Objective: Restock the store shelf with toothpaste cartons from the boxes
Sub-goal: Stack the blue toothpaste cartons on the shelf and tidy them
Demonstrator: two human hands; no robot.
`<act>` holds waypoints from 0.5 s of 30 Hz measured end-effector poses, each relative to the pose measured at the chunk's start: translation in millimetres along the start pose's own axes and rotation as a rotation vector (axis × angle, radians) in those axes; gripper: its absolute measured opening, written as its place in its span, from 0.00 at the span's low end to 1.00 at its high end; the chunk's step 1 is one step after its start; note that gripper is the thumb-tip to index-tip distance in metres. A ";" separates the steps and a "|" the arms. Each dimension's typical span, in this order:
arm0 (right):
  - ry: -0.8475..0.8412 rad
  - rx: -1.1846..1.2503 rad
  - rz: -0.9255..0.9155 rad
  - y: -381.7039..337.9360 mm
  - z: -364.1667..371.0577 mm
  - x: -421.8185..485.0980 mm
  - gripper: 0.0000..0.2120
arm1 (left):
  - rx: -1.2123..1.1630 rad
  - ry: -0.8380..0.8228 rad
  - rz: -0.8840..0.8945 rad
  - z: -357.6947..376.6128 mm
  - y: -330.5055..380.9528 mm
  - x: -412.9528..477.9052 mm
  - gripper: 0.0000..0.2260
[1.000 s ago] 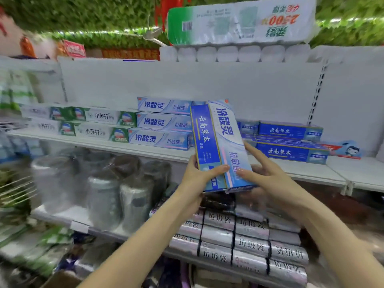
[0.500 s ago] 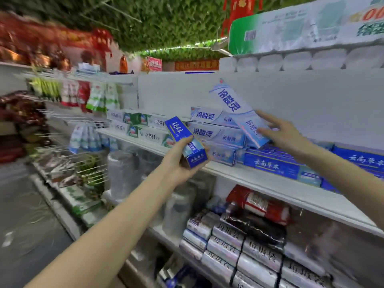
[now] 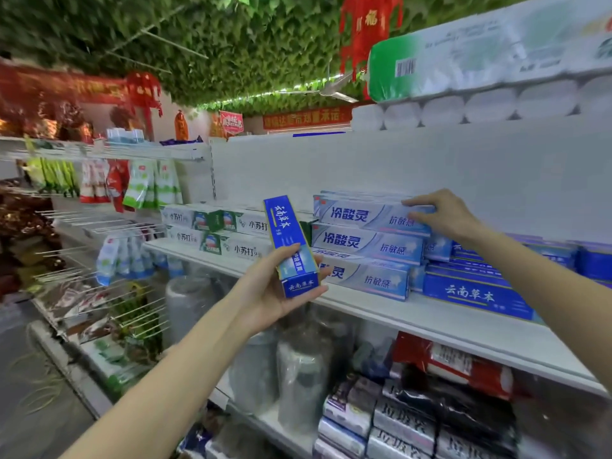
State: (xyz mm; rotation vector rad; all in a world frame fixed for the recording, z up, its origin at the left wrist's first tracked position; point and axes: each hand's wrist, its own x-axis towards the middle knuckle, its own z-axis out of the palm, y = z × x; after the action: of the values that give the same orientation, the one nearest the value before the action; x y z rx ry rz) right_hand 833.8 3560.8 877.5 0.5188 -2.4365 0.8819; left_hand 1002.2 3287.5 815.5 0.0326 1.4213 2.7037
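Toothpaste carton [image 3: 371, 214] in pale blue lies topmost on the pale-blue stack [image 3: 364, 248], with the right hand [image 3: 447, 217] curled over its right end. It is best squared flush with the cartons beneath before release. Left of the stack, the left hand [image 3: 275, 297] grips a dark-blue carton [image 3: 288, 240] upright, likely bound for the dark-blue row [image 3: 477, 294] right of the stack. Under the stack runs the white shelf [image 3: 447, 323]; above it are toilet rolls [image 3: 490, 106] and a leaf-covered ceiling [image 3: 215, 44].

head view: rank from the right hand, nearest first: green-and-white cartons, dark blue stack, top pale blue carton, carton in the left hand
1. Top pale blue carton: touching the right hand's fingers.
2. Dark blue stack: on the shelf below the wrist.
3. Dark blue carton: in the left hand.
4. Green-and-white cartons: far left of the shelf.
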 end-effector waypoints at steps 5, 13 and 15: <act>0.155 -0.090 0.033 7.3 -8.6 -4.1 0.16 | 0.037 -0.009 -0.016 11.2 -3.8 17.9 0.15; -0.075 0.335 0.173 -44.5 -50.4 -95.1 0.13 | 0.006 -0.181 -0.018 105.3 -45.7 52.9 0.12; -0.139 0.413 0.258 -42.8 -58.4 -116.6 0.17 | 0.040 -0.261 0.002 132.5 -62.4 59.1 0.17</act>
State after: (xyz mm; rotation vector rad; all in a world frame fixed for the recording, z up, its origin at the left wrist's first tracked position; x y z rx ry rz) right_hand 967.7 3590.3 871.4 0.4225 -2.4875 1.5212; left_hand 955.3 3436.6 838.0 0.3751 1.3959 2.5560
